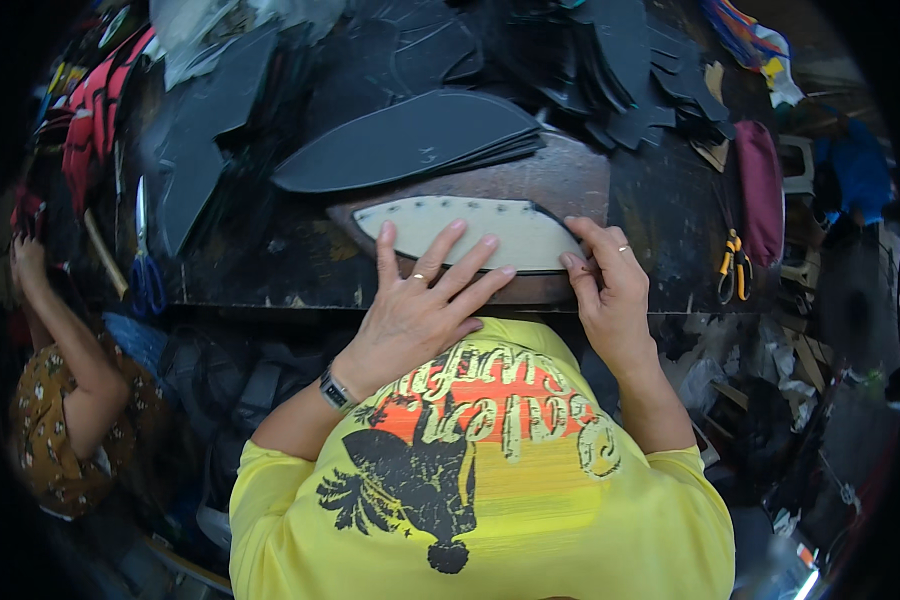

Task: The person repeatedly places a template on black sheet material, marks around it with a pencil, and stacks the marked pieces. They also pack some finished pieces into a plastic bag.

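A pale leaf-shaped template (520, 235) with small dark marks along its upper edge lies over a black sheet piece, whose dark border shows around it. Both rest on a brown board (580, 180) at the table's near edge. My left hand (425, 300) lies flat on the template, fingers spread and pressing its middle and left part. At the template's right tip, my right hand (607, 275) has thumb and index finger pinched at the edge; the exact grip there is partly hidden. Just beyond sits a stack of black cut pieces (410, 140) of similar shape.
More black cut pieces (610, 60) pile up across the far side. Blue-handled scissors (147, 275) lie left; yellow-handled snips (735, 265) and a maroon pouch (760, 190) lie right. At far left, another person's arm (70, 320) reaches toward the table.
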Available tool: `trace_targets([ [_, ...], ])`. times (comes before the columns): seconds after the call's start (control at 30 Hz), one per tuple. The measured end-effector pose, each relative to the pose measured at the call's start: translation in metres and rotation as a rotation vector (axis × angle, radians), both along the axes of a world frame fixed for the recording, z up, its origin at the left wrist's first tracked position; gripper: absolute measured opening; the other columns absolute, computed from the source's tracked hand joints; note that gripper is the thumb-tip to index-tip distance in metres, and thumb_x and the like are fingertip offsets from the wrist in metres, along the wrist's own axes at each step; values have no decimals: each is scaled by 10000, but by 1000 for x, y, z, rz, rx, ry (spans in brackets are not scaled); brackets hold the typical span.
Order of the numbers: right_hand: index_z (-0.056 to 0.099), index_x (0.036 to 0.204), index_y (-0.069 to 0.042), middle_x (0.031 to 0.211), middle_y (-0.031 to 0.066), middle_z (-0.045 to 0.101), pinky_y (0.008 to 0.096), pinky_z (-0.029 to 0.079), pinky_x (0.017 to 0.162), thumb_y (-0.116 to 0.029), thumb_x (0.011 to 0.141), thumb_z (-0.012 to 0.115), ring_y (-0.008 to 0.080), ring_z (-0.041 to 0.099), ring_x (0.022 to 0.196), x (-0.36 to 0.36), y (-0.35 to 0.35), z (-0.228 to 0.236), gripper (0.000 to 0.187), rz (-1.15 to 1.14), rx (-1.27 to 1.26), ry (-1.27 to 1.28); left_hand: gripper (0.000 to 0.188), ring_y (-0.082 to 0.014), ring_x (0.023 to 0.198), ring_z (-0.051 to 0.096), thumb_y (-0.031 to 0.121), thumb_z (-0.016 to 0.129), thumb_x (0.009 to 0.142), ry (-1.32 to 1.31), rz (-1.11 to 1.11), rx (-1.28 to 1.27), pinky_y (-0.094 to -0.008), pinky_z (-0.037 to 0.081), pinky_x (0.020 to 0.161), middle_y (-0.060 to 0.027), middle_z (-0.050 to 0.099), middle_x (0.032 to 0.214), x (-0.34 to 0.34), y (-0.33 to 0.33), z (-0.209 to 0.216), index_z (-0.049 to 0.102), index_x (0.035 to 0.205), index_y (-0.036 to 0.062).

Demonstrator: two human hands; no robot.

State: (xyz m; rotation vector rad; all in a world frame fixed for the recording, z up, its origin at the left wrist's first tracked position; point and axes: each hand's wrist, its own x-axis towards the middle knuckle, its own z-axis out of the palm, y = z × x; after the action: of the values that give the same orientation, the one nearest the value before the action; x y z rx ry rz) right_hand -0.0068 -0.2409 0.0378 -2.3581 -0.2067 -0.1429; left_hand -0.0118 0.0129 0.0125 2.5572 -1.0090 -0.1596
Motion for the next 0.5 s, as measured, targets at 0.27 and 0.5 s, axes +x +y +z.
trace_targets([
  [0.27,682,1138,-2,895,144,635,343,515,686,69,874,689,269,638,753,-1,-6,-4,274,-41,97,40,736,-274,1548,248,390,787,830,3,3,-14,-746,32,1177,9,372,1635,4,0,-1,514,1509,313],
  [0.5,706,1146,3,820,54,567,259,451,689,50,881,691,138,551,749,-4,-12,0,270,-70,194,161,733,-285,1544,265,378,805,806,-29,-2,-20,-770,42,1166,13,396,1624,1,1,1,544,1487,305],
])
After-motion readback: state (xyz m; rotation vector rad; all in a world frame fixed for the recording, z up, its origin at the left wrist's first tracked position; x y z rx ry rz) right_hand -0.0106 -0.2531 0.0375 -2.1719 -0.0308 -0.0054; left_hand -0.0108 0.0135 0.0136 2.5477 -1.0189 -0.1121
